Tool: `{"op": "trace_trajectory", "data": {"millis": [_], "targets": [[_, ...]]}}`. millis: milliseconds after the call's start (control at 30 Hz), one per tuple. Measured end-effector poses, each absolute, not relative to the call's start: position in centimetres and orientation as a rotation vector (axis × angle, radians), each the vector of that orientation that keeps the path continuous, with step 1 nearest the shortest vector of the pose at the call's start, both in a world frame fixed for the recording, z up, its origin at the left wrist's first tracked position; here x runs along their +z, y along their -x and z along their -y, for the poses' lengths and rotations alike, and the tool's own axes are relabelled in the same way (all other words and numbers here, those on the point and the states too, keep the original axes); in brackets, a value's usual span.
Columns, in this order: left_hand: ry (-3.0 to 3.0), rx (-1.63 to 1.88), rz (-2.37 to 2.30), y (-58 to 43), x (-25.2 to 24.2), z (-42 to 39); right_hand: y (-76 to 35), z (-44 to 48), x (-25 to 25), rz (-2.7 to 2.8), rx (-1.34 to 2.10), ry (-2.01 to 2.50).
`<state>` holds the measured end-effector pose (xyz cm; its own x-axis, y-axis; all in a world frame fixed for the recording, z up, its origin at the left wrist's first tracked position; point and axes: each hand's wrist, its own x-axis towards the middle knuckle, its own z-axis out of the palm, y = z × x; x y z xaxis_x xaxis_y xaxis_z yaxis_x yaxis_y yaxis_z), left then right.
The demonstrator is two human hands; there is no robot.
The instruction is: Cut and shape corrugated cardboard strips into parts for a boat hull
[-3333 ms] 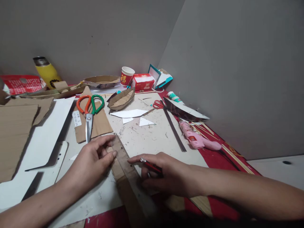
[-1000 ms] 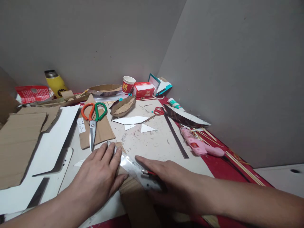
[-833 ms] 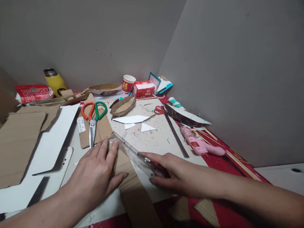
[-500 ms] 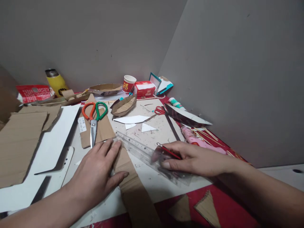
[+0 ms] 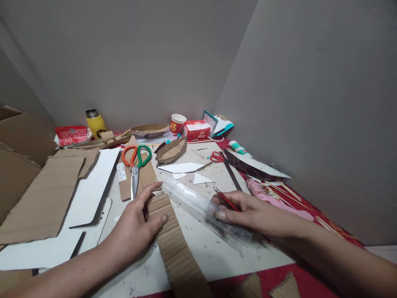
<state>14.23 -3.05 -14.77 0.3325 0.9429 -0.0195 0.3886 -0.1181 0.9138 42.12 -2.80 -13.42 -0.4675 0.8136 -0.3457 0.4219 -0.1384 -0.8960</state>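
Note:
My left hand (image 5: 141, 225) is at the top end of a brown corrugated cardboard strip (image 5: 175, 244). Its thumb lies on the strip and its index finger stretches forward; the other fingers are partly hidden. In my right hand (image 5: 240, 209) are a red pencil (image 5: 226, 198), point up, and a clear plastic ruler (image 5: 192, 198), blurred by motion. The ruler slants from near my left fingertip down to the right, over the white board (image 5: 223, 252). Scissors (image 5: 135, 169) with orange and green handles lie beyond my left hand, on a cardboard piece.
Cardboard sheets (image 5: 46, 198) and white card lie at left, beside a cardboard box (image 5: 18, 128). A boat-shaped cardboard piece (image 5: 171, 151), white paper cutouts (image 5: 181, 167), red-handled scissors (image 5: 217, 157), a paper cup (image 5: 178, 124) and a yellow bottle (image 5: 95, 124) stand or lie farther back. Thin sticks (image 5: 291, 191) are at right.
The view has shifted, so things sit lower and farther right. My left index finger has lifted and the thumb now rests on the strip. The ruler has moved off the strip's end, held in my right hand.

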Motion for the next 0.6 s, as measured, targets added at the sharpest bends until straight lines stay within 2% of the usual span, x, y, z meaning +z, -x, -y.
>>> {"op": "trace_trajectory", "data": {"millis": [100, 200, 467, 600], "targets": [[-1.180, 0.827, -1.062, -14.5, -14.5, 2.8, -41.7, 3.1, -13.8, 1.640, 1.652, 1.379], [-0.958, 0.867, -0.989, -14.6, -14.6, 2.6, -41.3, 3.3, -13.7, 1.539, 1.591, 1.396], [-0.979, 0.886, -0.991, -14.5, -15.0, 2.3, -40.9, 3.1, -14.4, 1.783, 1.608, 1.380], [-1.010, 0.866, -0.968, -14.4, -15.3, 2.3, -41.2, 3.2, -14.8, 2.018, 1.363, 1.415]]}}
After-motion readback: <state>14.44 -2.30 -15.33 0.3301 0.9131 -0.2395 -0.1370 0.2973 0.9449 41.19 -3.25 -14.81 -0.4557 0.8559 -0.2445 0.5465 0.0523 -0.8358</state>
